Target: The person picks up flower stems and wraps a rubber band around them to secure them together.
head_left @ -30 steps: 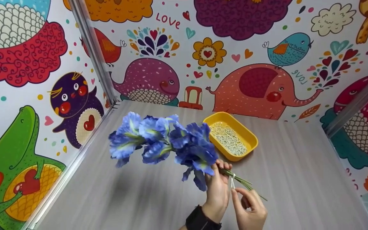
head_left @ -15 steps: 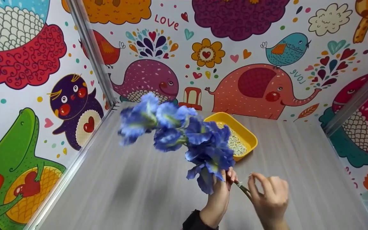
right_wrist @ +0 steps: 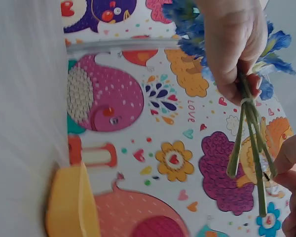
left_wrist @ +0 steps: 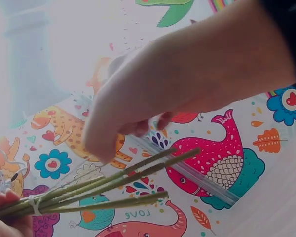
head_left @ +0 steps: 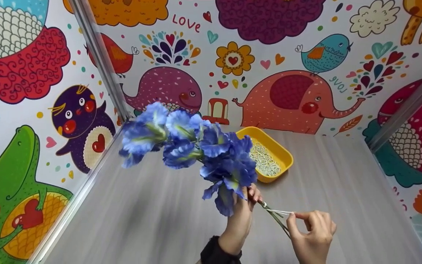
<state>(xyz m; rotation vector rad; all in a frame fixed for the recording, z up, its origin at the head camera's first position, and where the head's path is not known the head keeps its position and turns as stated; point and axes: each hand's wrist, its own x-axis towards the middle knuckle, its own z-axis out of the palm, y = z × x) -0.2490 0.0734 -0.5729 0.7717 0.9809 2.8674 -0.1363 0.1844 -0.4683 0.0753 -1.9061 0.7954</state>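
Blue iris bunch (head_left: pixel 214 141) is held above the wood-grain counter (head_left: pixel 328 176), blooms towards the upper left. Left hand (head_left: pixel 243 212) is closed round the green stems (left_wrist: pixel 108 182) just below the petals. White rubber band (left_wrist: pixel 35 205) encircles the stems beside that grip; a length of it is drawn taut to the right hand (head_left: pixel 311 231), which pinches it between thumb and forefinger. Stem ends splay beyond the band. Behind the bunch, a yellow plastic bin (head_left: pixel 283 156) stands on the counter, containing loose rubber bands (head_left: pixel 266 161).
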